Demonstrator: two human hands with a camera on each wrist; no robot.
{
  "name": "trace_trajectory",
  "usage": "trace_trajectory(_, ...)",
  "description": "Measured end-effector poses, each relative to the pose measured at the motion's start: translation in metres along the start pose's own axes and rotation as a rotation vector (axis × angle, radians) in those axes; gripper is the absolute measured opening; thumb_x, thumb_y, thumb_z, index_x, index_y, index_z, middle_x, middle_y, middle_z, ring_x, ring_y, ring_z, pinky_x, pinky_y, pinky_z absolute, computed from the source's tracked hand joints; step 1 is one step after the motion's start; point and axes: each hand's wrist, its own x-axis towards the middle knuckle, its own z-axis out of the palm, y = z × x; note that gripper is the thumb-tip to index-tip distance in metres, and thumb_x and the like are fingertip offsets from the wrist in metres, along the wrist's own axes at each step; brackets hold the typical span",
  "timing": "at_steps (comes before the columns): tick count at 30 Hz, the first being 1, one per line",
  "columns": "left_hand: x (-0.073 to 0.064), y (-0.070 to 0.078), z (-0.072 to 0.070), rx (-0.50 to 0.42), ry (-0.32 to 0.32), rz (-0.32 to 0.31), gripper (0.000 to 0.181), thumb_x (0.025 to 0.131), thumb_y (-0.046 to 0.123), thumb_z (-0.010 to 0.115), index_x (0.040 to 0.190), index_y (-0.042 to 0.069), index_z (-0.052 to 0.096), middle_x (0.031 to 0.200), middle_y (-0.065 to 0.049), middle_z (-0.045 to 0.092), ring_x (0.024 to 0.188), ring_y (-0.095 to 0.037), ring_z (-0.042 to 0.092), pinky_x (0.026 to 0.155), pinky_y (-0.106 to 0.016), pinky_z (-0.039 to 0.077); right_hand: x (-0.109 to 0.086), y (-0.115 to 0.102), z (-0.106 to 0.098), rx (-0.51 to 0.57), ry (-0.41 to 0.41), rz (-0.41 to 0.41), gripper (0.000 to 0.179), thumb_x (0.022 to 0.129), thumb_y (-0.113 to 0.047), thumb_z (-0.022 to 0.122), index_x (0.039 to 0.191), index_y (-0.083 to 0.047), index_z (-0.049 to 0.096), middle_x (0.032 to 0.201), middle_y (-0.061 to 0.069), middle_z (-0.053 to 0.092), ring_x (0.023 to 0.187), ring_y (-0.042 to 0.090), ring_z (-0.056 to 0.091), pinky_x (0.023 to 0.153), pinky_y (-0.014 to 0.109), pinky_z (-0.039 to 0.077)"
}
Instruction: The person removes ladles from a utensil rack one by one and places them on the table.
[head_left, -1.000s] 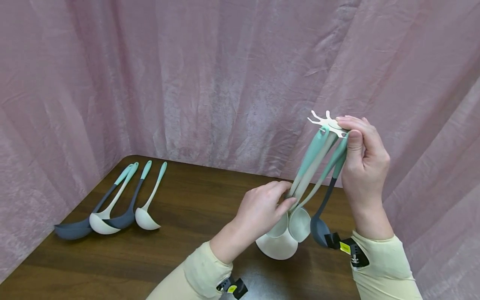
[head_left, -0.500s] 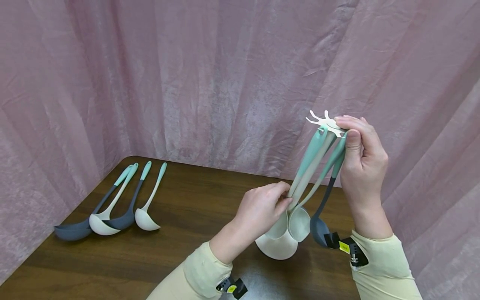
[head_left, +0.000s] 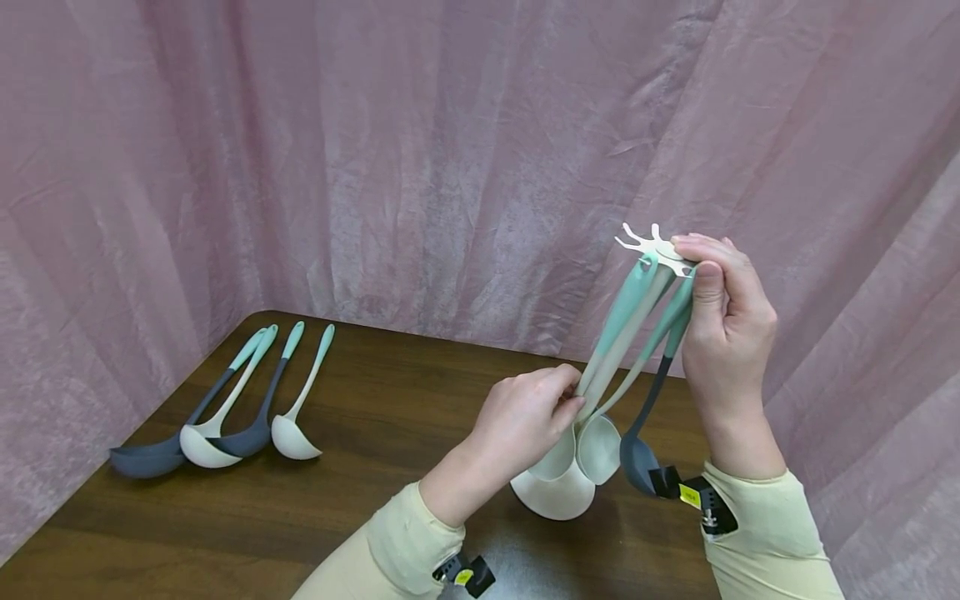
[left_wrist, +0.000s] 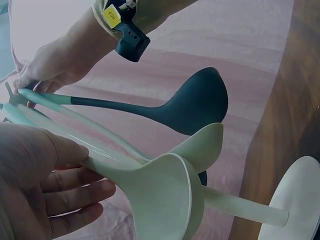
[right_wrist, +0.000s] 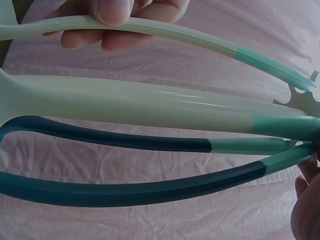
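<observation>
A white utensil stand [head_left: 553,498] with a hooked top [head_left: 651,247] carries several mint-handled ladles. My left hand [head_left: 525,412] pinches the pale shaft of a white ladle [left_wrist: 162,200] just above its bowl; that ladle's handle end is at a hook. At the top, my right hand [head_left: 731,321] grips the hooked disc between thumb and fingers, its thumb beside the mint handle ends. Another white ladle [head_left: 600,450] and a dark blue ladle [head_left: 638,460] hang nearer the right hand. A second dark shaft [right_wrist: 125,142] shows in the right wrist view, its bowl mostly hidden behind the white ones.
On the table's left side lie two dark ladles [head_left: 146,461] [head_left: 247,439] and two white ladles [head_left: 206,448] [head_left: 294,438], handles pointing away. The brown wooden table [head_left: 420,400] ends at a pink curtain [head_left: 450,167] behind and at both sides.
Almost nothing differs. Both hands keep their grips, and the stand's top shifts only very slightly along with the whole view.
</observation>
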Motion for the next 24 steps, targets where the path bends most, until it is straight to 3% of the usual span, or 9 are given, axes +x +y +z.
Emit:
trace_trajectory(13, 0.0002, 0.0009, -0.0036, 0.001, -0.026, -0.006, 0.007, 0.103, 0.017, 0.081, 0.106, 0.017, 0.074, 0.090, 0.009, 0.072, 0.073, -0.007, 0.064, 0.063, -0.032, 0.053, -0.0012, 0.0028, -0.0006, 0.018, 0.001, 0.014, 0.025, 0.113, -0.008, 0.062, 0.120, 0.013, 0.074, 0.121, 0.014, 0.080, 0.127, 0.024, 0.069, 0.126, 0.043, 0.035)
trace_trajectory(24, -0.0002, 0.0005, -0.0055, 0.004, -0.013, -0.002, 0.008, 0.102, 0.017, 0.081, 0.105, 0.017, 0.074, 0.089, 0.008, 0.071, 0.072, -0.009, 0.064, 0.062, -0.033, 0.053, -0.0009, 0.0026, -0.0006, 0.020, 0.002, 0.016, 0.025, 0.113, -0.008, 0.062, 0.120, 0.013, 0.074, 0.121, 0.013, 0.080, 0.127, 0.024, 0.069, 0.126, 0.043, 0.035)
